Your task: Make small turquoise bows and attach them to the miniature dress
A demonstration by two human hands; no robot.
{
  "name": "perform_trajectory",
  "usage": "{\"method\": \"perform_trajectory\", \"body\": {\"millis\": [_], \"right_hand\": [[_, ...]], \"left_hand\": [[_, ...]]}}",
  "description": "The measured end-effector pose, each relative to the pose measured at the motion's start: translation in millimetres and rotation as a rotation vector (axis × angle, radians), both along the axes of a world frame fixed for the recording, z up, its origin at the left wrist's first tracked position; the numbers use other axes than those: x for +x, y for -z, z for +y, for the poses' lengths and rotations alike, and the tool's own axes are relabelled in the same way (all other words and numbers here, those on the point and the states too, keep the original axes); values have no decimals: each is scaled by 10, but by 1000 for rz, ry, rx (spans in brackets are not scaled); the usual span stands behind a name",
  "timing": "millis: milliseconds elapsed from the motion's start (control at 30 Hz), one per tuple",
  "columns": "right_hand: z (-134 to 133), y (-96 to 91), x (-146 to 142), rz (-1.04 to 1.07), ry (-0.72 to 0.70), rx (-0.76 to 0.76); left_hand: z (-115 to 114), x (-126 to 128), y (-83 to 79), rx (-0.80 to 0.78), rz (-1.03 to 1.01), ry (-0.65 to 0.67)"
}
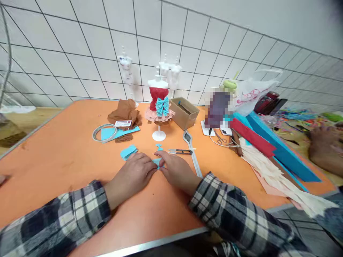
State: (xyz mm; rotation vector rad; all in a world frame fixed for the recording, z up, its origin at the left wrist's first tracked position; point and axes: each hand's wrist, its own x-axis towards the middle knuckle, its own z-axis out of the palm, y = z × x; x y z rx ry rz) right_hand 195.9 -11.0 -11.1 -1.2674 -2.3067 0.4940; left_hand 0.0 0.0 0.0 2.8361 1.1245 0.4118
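At the middle of the orange table, my left hand (134, 174) and my right hand (179, 170) pinch a small strip of blue crepe paper (157, 162) between their fingertips. The fingers hide part of the strip. Just beyond lies a tiny blue bow (159, 146). Black-handled thread snips (182, 151) rest by my right fingers. Folded blue paper pieces (128, 152) lie beyond my left hand. Farther back stands a miniature dress form (158, 84) in a red bodice, with a larger blue bow (162, 107) and a pink ruffled skirt (151, 115).
Brown crepe paper (123, 111), a tape roll (94, 134) and a small white box (123, 123) lie left. A cardboard box (190, 116) and a grey zipper (195, 160) are right, near scissors (221, 140) and paper strips (254, 138). Another person's hand (325, 148) is at far right.
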Motion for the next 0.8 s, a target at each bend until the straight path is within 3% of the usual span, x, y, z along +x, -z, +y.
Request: {"method": "perform_trajectory", "body": {"millis": [267, 533, 800], "right_hand": [[16, -20, -1, 9, -12, 10], [21, 7, -2, 7, 20, -29], [14, -2, 5, 19, 6, -23]], "left_hand": [[6, 30, -67, 29, -15, 24], [12, 9, -1, -10, -8, -25], [29, 12, -27, 26, -7, 30]]}}
